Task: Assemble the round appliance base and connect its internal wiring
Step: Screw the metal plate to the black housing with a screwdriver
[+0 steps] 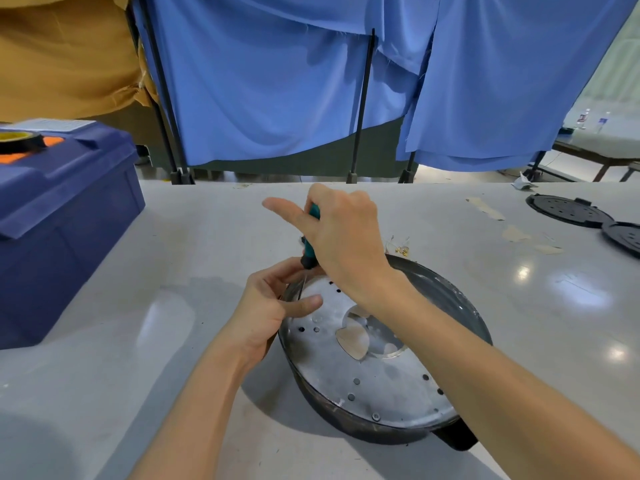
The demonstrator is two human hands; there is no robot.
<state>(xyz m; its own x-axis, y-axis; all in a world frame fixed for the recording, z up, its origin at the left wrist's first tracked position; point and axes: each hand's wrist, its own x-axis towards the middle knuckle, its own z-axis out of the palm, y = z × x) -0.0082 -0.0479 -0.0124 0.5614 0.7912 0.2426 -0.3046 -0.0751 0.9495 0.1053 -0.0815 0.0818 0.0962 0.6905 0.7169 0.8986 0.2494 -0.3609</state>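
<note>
From the head camera, the round appliance base (pixel 446 299), a dark shallow housing, sits on the pale grey table (pixel 194 244) right of centre; a silvery perforated metal plate (pixel 381 379) with a large irregular cut-out in its middle lies inside it; a black stub handle juts from the near right side. The right hand (pixel 343 237) is wrapped round the teal-and-black-handled screwdriver (pixel 307 254), held nearly upright with its thin shaft going down to the plate's far left edge; the index finger sticks out straight to the left. The left hand (pixel 266 306) rests at that same rim, thumb laid on the plate, fingers curled beside the shaft; whether they pinch it I cannot tell. Small brass-coloured parts (pixel 401 250) lie just behind the base; two black round perforated covers (pixel 564 209) lie far right; a dark blue plastic crate (pixel 62 209) stands left, a roll of tape (pixel 19 140) on its lid; blue cloth curtains (pixel 277 81) hang behind.
</note>
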